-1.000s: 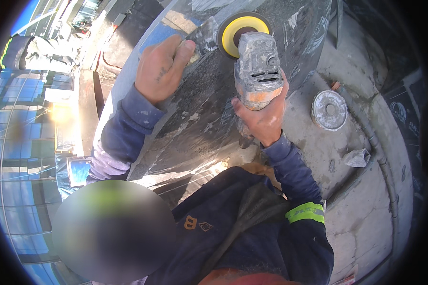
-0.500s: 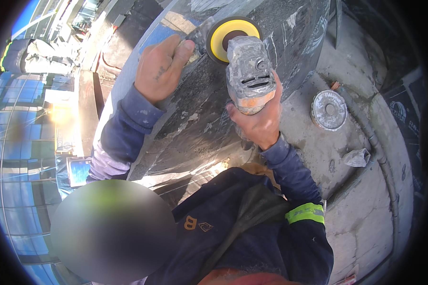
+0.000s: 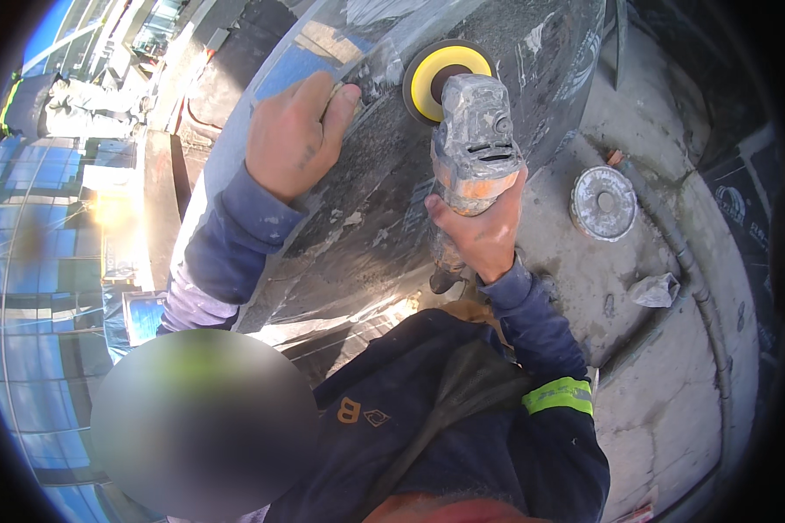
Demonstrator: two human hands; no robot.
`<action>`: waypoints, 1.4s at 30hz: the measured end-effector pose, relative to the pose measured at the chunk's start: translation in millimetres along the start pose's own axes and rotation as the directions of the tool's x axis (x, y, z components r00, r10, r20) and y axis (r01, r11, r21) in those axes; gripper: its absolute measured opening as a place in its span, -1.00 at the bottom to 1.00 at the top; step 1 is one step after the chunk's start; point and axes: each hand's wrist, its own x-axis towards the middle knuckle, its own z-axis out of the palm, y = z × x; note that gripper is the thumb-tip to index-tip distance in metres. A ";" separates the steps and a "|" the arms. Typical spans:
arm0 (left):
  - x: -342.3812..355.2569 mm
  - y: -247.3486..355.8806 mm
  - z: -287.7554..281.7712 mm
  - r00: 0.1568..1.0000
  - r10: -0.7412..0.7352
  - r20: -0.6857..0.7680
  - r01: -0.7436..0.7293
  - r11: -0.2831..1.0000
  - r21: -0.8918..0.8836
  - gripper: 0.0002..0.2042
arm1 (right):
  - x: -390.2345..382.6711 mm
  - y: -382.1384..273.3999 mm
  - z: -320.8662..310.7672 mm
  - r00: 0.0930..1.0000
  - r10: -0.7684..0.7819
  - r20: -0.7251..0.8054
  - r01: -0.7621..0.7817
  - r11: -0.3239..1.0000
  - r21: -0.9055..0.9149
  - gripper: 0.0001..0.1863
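Note:
My right hand (image 3: 490,234) is wrapped around the dusty body of an angle grinder (image 3: 475,131). A round yellow disc with a dark rim (image 3: 425,83) sits at the tool's far end, over a large dark grey, scuffed panel (image 3: 358,222); whether it touches the panel I cannot tell. My left hand (image 3: 296,139) is closed above the panel's left part, thumb laid against the curled fingers. What it holds, if anything, is hidden. Pale smears and torn film mark the panel around both hands.
On the concrete floor (image 3: 645,383) to the right lie a round grey lid-like disc (image 3: 604,203), a long hose or pipe (image 3: 693,270) and a crumpled pale scrap (image 3: 654,290). A blurred round patch (image 3: 205,427) covers the lower left. Blue glazing (image 3: 35,261) stands far left.
The grinder and my right hand have shifted slightly right and nearer to me. My left hand has turned a little, and the yellowish bit beneath its thumb no longer shows.

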 end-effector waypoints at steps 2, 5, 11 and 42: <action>-0.4 1.1 0.2 1.000 0.000 -0.003 0.000 1.000 0.019 -0.70 | 0.3 1.7 5.3 1.000 -0.005 0.014 0.005 1.000 0.011 0.07; -1.0 1.6 0.5 1.000 0.000 -0.007 0.000 0.999 0.037 -0.69 | 2.0 4.4 11.1 1.000 -0.002 -0.012 0.003 1.000 0.020 0.07; -0.7 -0.9 2.0 0.999 0.028 -0.022 -0.028 0.999 0.031 -0.70 | 1.8 8.5 14.6 1.000 0.003 0.005 -0.003 1.000 -0.008 0.07; -0.6 -0.3 3.3 1.000 0.001 -0.010 -0.001 1.000 0.012 -0.71 | 1.8 14.1 23.4 0.999 0.038 -0.039 -0.034 0.992 0.118 0.09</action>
